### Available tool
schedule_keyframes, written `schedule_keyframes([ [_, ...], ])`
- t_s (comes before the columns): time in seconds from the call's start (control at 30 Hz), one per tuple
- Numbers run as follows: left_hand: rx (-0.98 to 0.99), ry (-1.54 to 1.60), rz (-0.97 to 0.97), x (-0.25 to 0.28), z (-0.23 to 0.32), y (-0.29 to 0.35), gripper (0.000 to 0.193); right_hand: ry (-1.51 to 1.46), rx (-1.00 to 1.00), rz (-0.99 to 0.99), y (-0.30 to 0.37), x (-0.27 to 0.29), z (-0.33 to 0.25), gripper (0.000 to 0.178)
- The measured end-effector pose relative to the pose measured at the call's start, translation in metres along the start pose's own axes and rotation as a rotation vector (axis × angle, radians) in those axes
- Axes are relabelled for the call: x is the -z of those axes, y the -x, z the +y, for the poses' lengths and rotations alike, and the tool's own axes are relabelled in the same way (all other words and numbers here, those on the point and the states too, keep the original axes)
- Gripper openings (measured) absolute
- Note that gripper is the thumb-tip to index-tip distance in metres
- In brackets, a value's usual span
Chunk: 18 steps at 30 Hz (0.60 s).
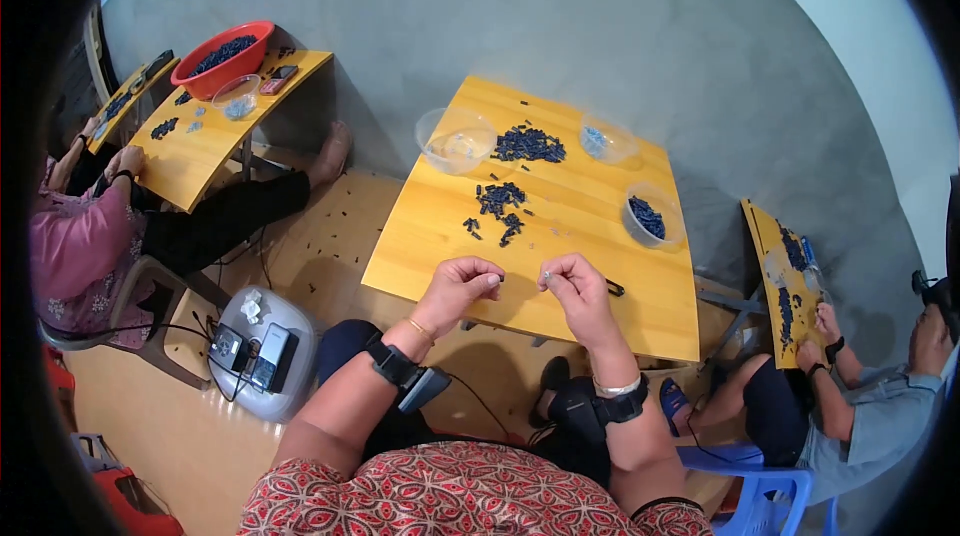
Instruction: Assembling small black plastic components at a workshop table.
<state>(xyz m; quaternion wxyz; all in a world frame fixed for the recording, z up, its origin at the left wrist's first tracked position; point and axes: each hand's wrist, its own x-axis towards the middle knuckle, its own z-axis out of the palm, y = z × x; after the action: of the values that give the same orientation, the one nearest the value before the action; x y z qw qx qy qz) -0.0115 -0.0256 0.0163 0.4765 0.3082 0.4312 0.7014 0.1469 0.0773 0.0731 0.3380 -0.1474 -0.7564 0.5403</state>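
Observation:
Above the near edge of the yellow wooden table, my left hand (460, 293) is closed in a pinch, with a small dark piece just showing at its fingertips. My right hand (580, 298) faces it a short gap away, thumb and forefinger pinching a tiny pale piece. Beyond my hands lie a small pile of dark blue tube-like pieces (500, 198) and a larger pile of the same kind (531, 145). A black slim tool (614, 288) rests beside my right hand, partly hidden by it.
On the table (420, 246) stand a clear bowl (440, 158), a clear tub of light blue pieces (594, 143) and a tub of dark pieces (647, 219). People work at tables on both sides. A red basin (205, 86) stands left; a grey stool (290, 401) holds devices.

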Motion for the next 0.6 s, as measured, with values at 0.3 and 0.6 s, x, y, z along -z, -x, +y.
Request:
schedule_keyframes([
  [0.3,-0.059,0.218,-0.198,-0.056,0.059,0.06,0.013,-0.288,0.051,-0.176,0.039,0.003,-0.071,0.004],
  [0.6,-0.12,0.085,-0.321,-0.078,0.085,0.104,0.014,0.382,0.33,-0.161,0.065,-0.005,-0.139,0.008],
])
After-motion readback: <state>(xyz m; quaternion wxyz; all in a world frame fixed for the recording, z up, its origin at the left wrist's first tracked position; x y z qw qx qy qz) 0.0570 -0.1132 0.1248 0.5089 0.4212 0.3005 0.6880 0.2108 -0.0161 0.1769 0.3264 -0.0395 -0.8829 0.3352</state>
